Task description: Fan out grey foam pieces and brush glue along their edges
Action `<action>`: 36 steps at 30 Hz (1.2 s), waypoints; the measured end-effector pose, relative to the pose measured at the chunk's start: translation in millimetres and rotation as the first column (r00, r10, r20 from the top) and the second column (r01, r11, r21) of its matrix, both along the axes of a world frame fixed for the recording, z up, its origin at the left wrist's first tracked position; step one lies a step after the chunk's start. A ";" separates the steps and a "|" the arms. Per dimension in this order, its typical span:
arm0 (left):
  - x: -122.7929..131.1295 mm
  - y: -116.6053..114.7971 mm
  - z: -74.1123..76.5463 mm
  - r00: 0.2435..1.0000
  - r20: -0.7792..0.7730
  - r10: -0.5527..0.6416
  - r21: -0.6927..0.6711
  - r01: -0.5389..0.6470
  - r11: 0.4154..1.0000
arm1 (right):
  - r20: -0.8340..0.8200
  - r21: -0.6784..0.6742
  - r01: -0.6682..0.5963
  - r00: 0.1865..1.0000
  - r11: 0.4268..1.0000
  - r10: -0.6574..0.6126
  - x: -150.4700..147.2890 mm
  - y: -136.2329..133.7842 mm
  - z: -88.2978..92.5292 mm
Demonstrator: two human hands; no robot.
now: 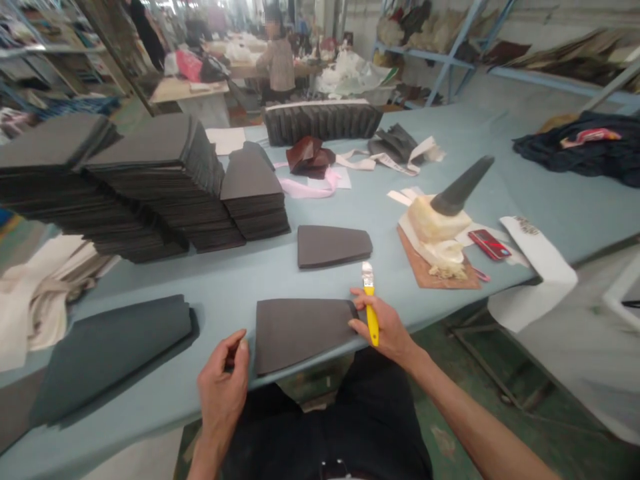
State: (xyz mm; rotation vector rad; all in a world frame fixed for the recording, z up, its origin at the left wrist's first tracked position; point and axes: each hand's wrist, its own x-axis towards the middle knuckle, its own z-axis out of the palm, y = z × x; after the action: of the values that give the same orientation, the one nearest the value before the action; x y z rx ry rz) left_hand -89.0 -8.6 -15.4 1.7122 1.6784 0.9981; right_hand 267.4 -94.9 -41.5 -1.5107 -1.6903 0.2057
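A dark grey cut piece lies flat at the near edge of the pale blue table. My right hand is closed round a yellow-handled brush, bristles pointing away, and its fingertips touch the piece's right corner. My left hand hovers by the piece's left edge with fingers curled and pinched together; what they hold, if anything, I cannot make out. A second grey piece lies just beyond.
Tall stacks of grey pieces fill the left. A wide pile lies near left. A glue block with a dark cone sits on a brown board at right, beside a red phone and white paper. A person stands far back.
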 end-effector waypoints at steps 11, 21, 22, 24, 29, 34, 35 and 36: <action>1.2 -0.2 5.4 0.999 0.010 0.036 -0.058 -0.036 0.998 | -0.072 0.017 -0.001 0.997 1.000 0.002 -0.2 0.0 0.4; -4.3 20.6 41.1 0.997 0.004 0.072 -0.150 -0.071 0.986 | -0.231 0.126 0.153 0.965 0.980 -0.121 1.8 -4.6 8.2; -1.0 25.1 47.2 0.999 -0.027 0.042 -0.108 -0.044 0.993 | -0.247 0.143 0.174 0.960 0.974 -0.135 4.3 -5.8 10.8; 10.9 36.0 60.2 0.995 -0.082 -0.060 -0.005 0.060 0.998 | -0.274 0.179 0.205 0.950 0.962 -0.152 10.2 -7.0 17.9; 67.0 72.4 86.4 0.850 -0.224 -0.476 0.182 0.516 0.837 | -0.440 0.204 0.317 0.875 0.926 -0.203 22.1 5.4 44.8; 126.2 116.7 95.0 0.653 -0.373 -0.659 0.212 0.752 0.625 | -0.604 0.206 0.410 0.768 0.888 -0.215 27.9 31.6 73.7; 134.4 125.7 95.3 0.643 -0.375 -0.668 0.198 0.759 0.620 | -0.614 0.199 0.429 0.756 0.881 -0.229 29.1 36.2 78.2; 141.3 134.3 95.4 0.632 -0.379 -0.676 0.183 0.767 0.615 | -0.618 0.197 0.448 0.747 0.872 -0.244 30.4 40.2 82.0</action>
State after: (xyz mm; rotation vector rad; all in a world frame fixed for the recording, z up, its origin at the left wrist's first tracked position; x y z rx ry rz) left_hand 52.2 125.7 80.0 2.5524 0.7560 0.6588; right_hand 297.8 -54.7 40.5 -1.3003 -0.8749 0.1439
